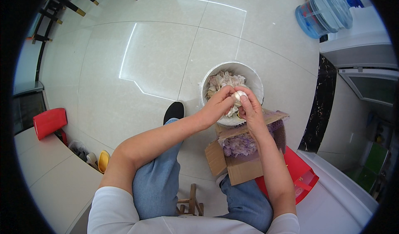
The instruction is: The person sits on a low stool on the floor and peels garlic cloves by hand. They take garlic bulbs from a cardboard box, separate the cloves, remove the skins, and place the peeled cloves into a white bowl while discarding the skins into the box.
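Observation:
A whitish garlic bulb (238, 98) is held between both hands above a round white bin (256, 78). My right hand (251, 104) grips the bulb from its right side, thumb on top. The fingertips of my left hand (222, 103) pinch at the bulb's left side. Papery garlic skins (223, 79) fill much of the bin below. Just below the bin, an open cardboard box (244, 168) holds a purple mesh net (240, 145) with pale, papery contents. My right forearm passes over the box.
A red bag (300, 177) lies beside the box. A large blue water bottle (324, 14) stands at the upper right. Part of a wooden stool (192, 199) shows between my legs. Yellow footwear (103, 161) and a red object (50, 121) are at left; dark furniture legs (67, 3) stand upper left.

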Action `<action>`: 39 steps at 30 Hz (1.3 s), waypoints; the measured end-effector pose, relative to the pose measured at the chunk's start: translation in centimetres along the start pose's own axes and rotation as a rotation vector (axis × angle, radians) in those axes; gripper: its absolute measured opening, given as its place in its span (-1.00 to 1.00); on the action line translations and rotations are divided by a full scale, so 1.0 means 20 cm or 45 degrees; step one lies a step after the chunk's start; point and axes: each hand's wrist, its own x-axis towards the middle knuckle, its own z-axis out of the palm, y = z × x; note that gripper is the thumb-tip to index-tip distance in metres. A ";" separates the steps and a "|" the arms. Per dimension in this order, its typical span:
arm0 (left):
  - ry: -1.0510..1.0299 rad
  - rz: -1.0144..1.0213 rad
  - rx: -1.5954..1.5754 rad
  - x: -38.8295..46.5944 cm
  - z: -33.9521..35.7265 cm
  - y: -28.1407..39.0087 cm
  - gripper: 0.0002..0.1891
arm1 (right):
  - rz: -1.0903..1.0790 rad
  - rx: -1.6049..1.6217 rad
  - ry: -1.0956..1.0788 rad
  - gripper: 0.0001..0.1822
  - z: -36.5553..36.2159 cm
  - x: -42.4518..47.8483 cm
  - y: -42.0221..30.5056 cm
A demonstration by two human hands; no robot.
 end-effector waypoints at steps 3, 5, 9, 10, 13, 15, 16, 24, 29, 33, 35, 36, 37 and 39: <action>-0.010 0.007 0.004 0.00 0.00 0.00 -0.78 | -0.026 -0.053 0.002 -0.72 0.01 -0.01 0.00; -0.006 0.000 0.021 0.00 0.01 -0.01 -0.75 | -0.040 -0.080 -0.001 -0.71 0.01 -0.01 0.00; 0.011 -0.005 0.084 0.01 0.00 -0.05 -0.73 | -0.050 -0.139 -0.008 -0.70 0.00 -0.01 0.04; 0.012 0.000 0.088 0.02 0.00 -0.06 -0.72 | -0.084 -0.137 -0.007 -0.70 0.01 -0.01 0.05; -0.020 -0.020 0.060 0.02 0.01 -0.07 -0.72 | -0.083 -0.122 0.047 -0.70 0.02 -0.01 0.04; 0.004 -0.032 0.055 0.01 0.02 -0.06 -0.72 | -0.062 -0.120 0.065 -0.70 0.03 -0.01 0.03; 0.018 -0.038 0.053 0.01 0.03 -0.06 -0.72 | -0.057 -0.125 0.058 -0.70 0.04 -0.01 0.03; -0.049 -0.101 0.028 0.02 -0.02 -0.07 -0.76 | 0.055 -0.005 0.040 -0.72 0.04 -0.01 0.04; -0.104 -0.172 -0.088 0.03 -0.05 -0.07 -0.72 | 0.188 0.140 -0.021 -0.66 -0.02 0.01 0.00; 0.008 -0.226 -0.245 0.03 -0.03 -0.03 -0.72 | 0.245 0.314 0.027 -0.62 -0.05 0.01 -0.01; 0.072 -0.224 -0.262 0.03 -0.03 -0.03 -0.73 | 0.297 0.411 0.006 -0.59 -0.07 0.02 -0.01; 0.098 -0.208 -0.246 0.02 -0.05 -0.04 -0.74 | 0.270 0.366 0.028 -0.61 -0.06 0.02 -0.01; 0.124 -0.192 -0.229 0.02 -0.07 -0.04 -0.74 | 0.244 0.321 0.049 -0.62 -0.06 0.02 -0.01; 0.050 -0.203 -0.207 0.01 -0.09 -0.03 -0.76 | 0.188 0.179 0.079 -0.64 -0.05 0.01 0.00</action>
